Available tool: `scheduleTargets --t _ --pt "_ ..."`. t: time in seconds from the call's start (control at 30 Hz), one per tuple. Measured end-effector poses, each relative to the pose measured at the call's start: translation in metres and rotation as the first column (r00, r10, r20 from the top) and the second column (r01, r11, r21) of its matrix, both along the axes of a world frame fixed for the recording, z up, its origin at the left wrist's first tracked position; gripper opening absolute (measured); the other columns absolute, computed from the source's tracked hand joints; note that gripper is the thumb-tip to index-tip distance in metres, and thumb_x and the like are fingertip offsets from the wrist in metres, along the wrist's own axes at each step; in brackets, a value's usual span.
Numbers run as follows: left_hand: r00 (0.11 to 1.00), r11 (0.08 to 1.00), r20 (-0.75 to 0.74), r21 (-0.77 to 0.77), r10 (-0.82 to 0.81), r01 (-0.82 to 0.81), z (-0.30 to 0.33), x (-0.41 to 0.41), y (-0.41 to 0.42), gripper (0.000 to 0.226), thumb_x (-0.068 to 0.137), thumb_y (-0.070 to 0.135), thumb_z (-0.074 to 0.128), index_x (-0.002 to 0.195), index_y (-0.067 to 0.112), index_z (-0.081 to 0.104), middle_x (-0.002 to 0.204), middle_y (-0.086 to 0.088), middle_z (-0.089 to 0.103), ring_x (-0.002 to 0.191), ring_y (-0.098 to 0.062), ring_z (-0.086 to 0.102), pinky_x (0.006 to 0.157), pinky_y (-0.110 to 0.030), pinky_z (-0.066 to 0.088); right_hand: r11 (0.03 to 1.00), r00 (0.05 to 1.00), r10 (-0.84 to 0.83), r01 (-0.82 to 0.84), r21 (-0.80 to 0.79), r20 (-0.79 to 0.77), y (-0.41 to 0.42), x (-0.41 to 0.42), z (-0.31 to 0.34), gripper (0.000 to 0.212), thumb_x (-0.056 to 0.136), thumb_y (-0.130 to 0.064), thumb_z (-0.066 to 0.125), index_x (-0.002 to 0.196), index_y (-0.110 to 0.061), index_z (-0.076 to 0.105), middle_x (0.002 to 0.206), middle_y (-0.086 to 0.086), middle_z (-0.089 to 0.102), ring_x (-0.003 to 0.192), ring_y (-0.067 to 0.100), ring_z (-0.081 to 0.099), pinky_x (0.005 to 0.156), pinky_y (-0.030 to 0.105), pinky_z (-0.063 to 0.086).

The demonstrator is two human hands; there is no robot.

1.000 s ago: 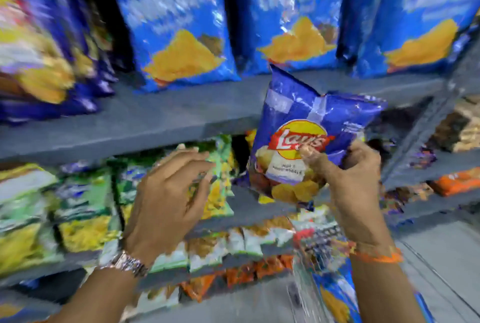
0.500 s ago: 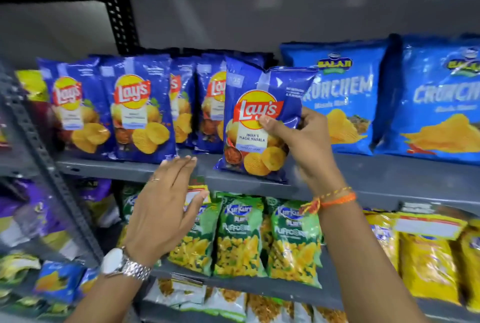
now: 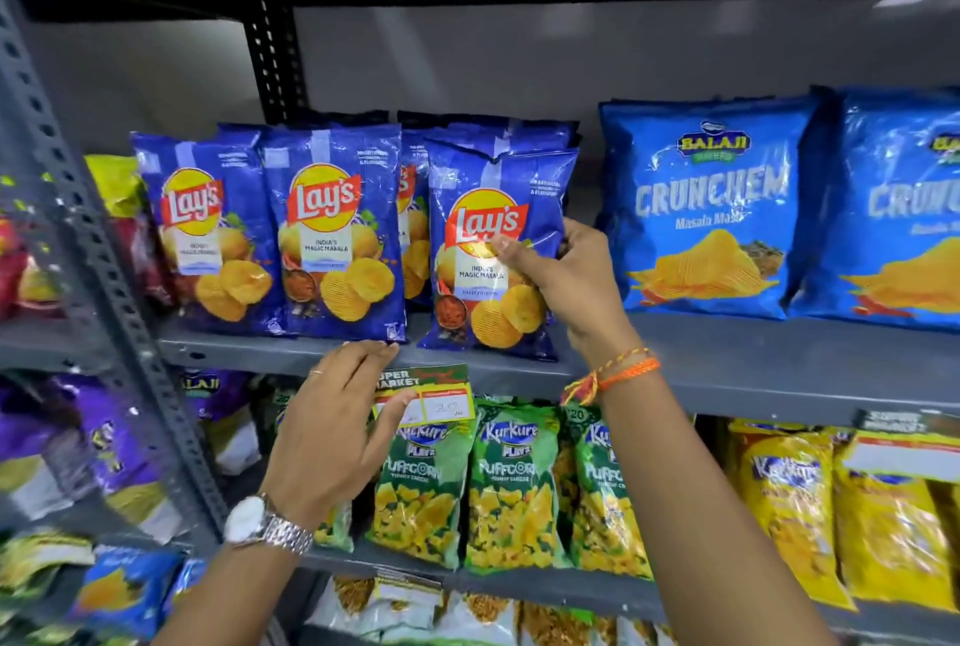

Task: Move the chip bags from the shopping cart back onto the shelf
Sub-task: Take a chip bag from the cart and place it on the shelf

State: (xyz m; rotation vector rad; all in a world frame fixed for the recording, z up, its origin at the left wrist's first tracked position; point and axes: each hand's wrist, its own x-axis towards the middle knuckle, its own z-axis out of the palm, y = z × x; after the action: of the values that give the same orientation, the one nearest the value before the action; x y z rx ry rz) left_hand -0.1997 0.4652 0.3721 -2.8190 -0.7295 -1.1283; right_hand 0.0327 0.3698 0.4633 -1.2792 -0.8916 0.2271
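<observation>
Lay's bag [image 3: 493, 250]: was carried in the air a second earlier, then came down until its bottom edge sat on the grey shelf [image 3: 727, 359], right of the standing Lay's row [image 3: 275, 230]. Right hand [image 3: 566, 276]: went with it, grip unchanged. Left hand [image 3: 332, 427]: rose from the lower shelf's bags to the shelf edge.

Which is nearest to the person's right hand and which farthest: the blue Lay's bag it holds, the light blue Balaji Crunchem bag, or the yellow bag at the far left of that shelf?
From the right hand, in the head view:
1. Blue Lay's bag, gripped in its fingers.
2. Light blue Balaji Crunchem bag, just to the hand's right.
3. Yellow bag, far left, behind the upright post.
</observation>
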Motion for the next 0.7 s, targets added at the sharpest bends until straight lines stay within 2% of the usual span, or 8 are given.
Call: scheduleTargets --t 0.07,0.2,0.27,0.37,0.5,0.57,0.63,0.7 --pt "1.0 1.0 0.025 -0.008 -0.012 0.012 -0.003 0.001 0.003 0.064 0.103 0.055 0.03 0.131 0.006 0.062 0.124 -0.009 0.064 0.115 -0.027 0.058 0.099 -0.032 0.04 1.0 1.0 -0.013 0.013 -0.007 0.001 0.002 0.001 0.0 0.042 0.077 -0.027 0.087 0.113 -0.009 0.074 0.106 0.001 0.081 0.101 0.014 0.077 0.086 0.035 0.062" --pt "0.998 0.999 0.049 -0.027 -0.036 0.037 -0.006 0.0 0.006 0.058 0.102 0.049 0.036 0.131 0.006 0.062 0.124 -0.009 0.065 0.117 -0.028 0.058 0.101 -0.032 0.039 0.996 0.997 -0.083 0.082 -0.038 -0.01 -0.001 -0.003 0.001 0.064 0.073 -0.036 0.089 0.125 -0.005 0.067 0.121 0.009 0.075 0.119 0.026 0.069 0.101 0.047 0.057" --pt "0.992 0.997 0.112 -0.039 -0.061 0.066 -0.004 0.001 0.003 0.052 0.102 0.045 0.04 0.127 0.006 0.064 0.12 -0.009 0.065 0.113 -0.027 0.059 0.099 -0.03 0.039 0.991 0.992 -0.126 0.127 -0.033 0.012 -0.007 -0.004 0.003 0.058 0.073 -0.039 0.088 0.118 -0.007 0.07 0.113 0.008 0.076 0.108 0.025 0.072 0.092 0.041 0.061" --pt "0.964 0.989 0.231 -0.04 -0.129 0.142 0.002 0.007 -0.012 0.045 0.103 0.04 0.043 0.123 0.007 0.065 0.117 -0.006 0.065 0.111 -0.022 0.058 0.098 -0.026 0.04 0.975 0.976 -0.216 0.217 -0.041 0.038 -0.026 -0.002 0.008 0.06 0.075 -0.045 0.085 0.122 -0.012 0.067 0.109 0.006 0.074 0.096 0.014 0.073 0.082 0.028 0.06" --pt "0.922 0.954 0.262 -0.013 -0.285 0.299 0.008 0.033 -0.052 0.044 0.103 0.038 0.044 0.125 0.007 0.065 0.121 -0.007 0.066 0.117 -0.02 0.058 0.104 -0.026 0.041 0.944 0.943 -0.328 0.325 0.057 0.063 -0.061 0.006 0.004 0.051 0.08 -0.036 0.083 0.12 -0.009 0.067 0.098 0.005 0.076 0.082 0.005 0.07 0.074 0.017 0.056" --pt "0.898 0.926 0.25 -0.012 -0.362 0.376 0.008 0.051 -0.074 0.042 0.102 0.036 0.045 0.124 0.007 0.066 0.12 -0.007 0.067 0.117 -0.019 0.057 0.106 -0.025 0.041 0.929 0.924 -0.368 0.362 0.076 0.104 -0.083 0.009 -0.001 0.042 0.084 -0.031 0.081 0.118 -0.01 0.069 0.097 0.003 0.075 0.081 0.003 0.068 0.074 0.016 0.055" --pt "0.863 0.885 0.235 -0.029 -0.446 0.465 0.004 0.073 -0.1 0.04 0.102 0.035 0.046 0.122 0.008 0.068 0.118 -0.006 0.069 0.115 -0.017 0.058 0.105 -0.023 0.041 0.926 0.914 -0.377 0.371 0.066 0.147 -0.11 0.016 -0.007 0.033 0.086 -0.027 0.078 0.114 -0.012 0.07 0.1 0.006 0.075 0.083 0.007 0.067 0.077 0.023 0.057" --pt "0.816 0.83 0.237 -0.058 -0.528 0.554 -0.005 0.095 -0.126 0.036 0.101 0.032 0.048 0.118 0.009 0.071 0.114 -0.004 0.07 0.113 -0.015 0.059 0.105 -0.022 0.041 0.919 0.903 -0.394 0.39 0.06 0.172 -0.143 0.025 -0.017 0.025 0.087 -0.023 0.077 0.11 -0.016 0.07 0.098 0.004 0.075 0.08 0.002 0.066 0.075 0.02 0.056"
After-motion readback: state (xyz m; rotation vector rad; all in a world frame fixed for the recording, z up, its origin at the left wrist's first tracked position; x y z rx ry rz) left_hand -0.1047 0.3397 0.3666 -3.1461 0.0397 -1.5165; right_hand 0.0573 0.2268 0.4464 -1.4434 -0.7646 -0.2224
